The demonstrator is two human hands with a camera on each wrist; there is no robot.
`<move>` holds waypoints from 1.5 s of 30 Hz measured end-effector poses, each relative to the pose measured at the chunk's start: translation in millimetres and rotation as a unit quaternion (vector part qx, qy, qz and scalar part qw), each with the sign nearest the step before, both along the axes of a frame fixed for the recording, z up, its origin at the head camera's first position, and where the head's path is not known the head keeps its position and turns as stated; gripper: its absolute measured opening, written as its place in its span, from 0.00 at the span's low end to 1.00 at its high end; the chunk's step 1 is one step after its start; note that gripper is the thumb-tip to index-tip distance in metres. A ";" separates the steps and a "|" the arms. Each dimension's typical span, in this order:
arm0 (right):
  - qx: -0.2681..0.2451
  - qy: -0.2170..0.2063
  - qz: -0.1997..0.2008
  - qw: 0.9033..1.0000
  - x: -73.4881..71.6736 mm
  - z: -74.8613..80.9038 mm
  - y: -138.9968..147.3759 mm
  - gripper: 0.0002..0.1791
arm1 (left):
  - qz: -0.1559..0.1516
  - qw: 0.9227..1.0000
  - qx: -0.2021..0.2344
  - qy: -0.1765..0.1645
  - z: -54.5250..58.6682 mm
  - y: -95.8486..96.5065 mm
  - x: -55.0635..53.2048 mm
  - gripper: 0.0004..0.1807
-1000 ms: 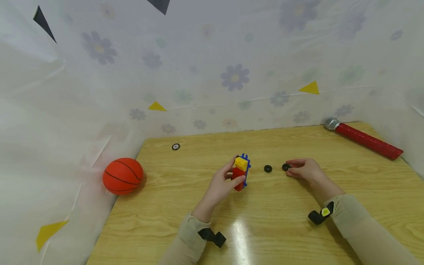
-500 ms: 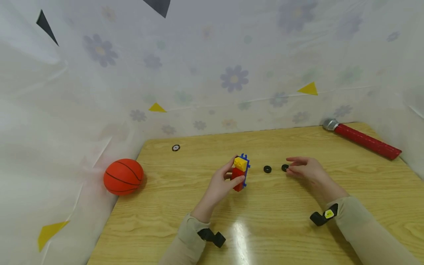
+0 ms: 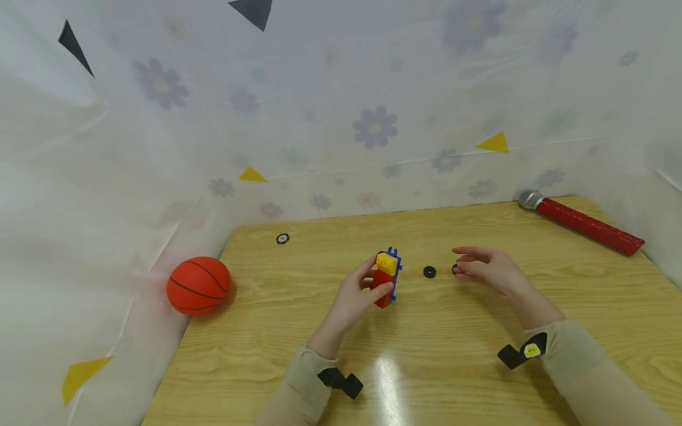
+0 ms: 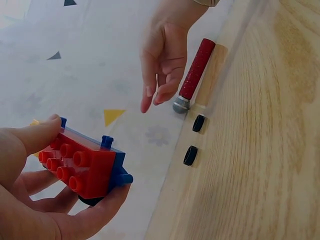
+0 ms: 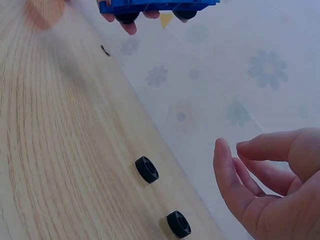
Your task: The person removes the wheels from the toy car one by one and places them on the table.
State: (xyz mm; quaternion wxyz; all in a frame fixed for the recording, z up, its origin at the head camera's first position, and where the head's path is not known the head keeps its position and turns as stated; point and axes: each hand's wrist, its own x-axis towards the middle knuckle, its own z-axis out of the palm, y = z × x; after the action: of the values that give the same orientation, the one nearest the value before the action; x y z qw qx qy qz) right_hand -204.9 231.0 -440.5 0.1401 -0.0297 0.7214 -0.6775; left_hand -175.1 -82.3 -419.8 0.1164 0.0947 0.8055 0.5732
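Observation:
My left hand grips a toy car of building blocks above the table. The car has a studded red block, a yellow block and a blue base. In the right wrist view, black wheels show along one side of that base. Two loose black wheels, the nearer-to-car one and the farther one, rest on the table. Beside them hovers my right hand, fingers loosely bent with nothing between them; in the head view its fingertips partly cover the farther wheel.
A small orange basketball sits at the table's left edge. Toward the back left lies a small round black-and-white disc. A red toy microphone lies at the back right. Flowered white sheeting encloses the wooden table.
My right hand has let go of the farther wheel, which stays on the table, and has lifted slightly. My left hand keeps the toy car nearly still.

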 end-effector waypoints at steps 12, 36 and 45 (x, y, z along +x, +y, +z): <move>-0.045 0.029 0.008 0.999 12.9 18.2 -15.4 0.19 | 0.002 1.000 0.008 -0.003 0.5 0.9 1.7 0.36; -0.036 0.042 0.029 0.998 23.5 26.2 -33.6 0.23 | -0.019 1.000 0.006 0.018 -1.1 5.3 2.8 0.29; -0.026 0.040 0.047 0.998 23.1 27.4 -38.3 0.27 | -0.025 0.999 -0.008 0.040 -5.0 7.2 0.7 0.28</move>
State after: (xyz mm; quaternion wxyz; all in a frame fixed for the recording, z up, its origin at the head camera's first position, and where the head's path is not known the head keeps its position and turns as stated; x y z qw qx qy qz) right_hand -181.8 192.7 -413.1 0.1414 -0.0944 0.7064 -0.6871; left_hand -174.3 -75.1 -424.8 0.0992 0.1362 0.8113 0.5598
